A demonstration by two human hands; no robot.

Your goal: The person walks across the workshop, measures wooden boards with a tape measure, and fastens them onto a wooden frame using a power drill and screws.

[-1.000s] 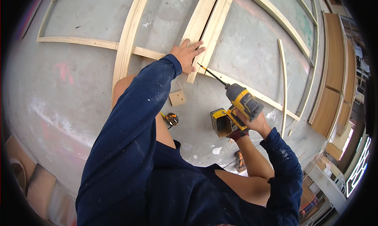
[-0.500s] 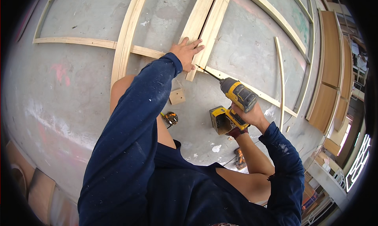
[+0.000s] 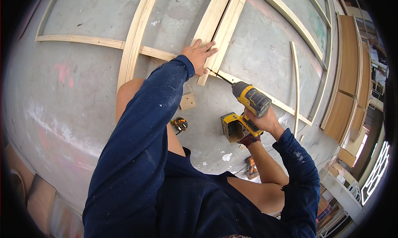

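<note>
My left hand (image 3: 199,57) lies with spread fingers across two pale wooden strips set side by side, the wider left strip (image 3: 213,20) and the right strip (image 3: 228,30). In my right hand (image 3: 267,122) is a yellow and black cordless drill (image 3: 252,99), gripped by its handle. Its long thin bit points up and left, the tip at the near end of the right strip, close to my left thumb. Whether a screw sits on the tip is too small to tell. A crosswise batten (image 3: 282,104) runs out from under the strips.
An open yellow box (image 3: 232,128) stands on the floor by the drill's base. Near my legs lie a wooden block with holes (image 3: 188,101), a tape measure (image 3: 179,124) and an orange and black tool (image 3: 251,168). A loose batten (image 3: 296,84) and brown panels (image 3: 348,80) are at the right.
The view has shifted very slightly. Both hands and the drill hold nearly the same position, with the bit tip still at the strip's end.
</note>
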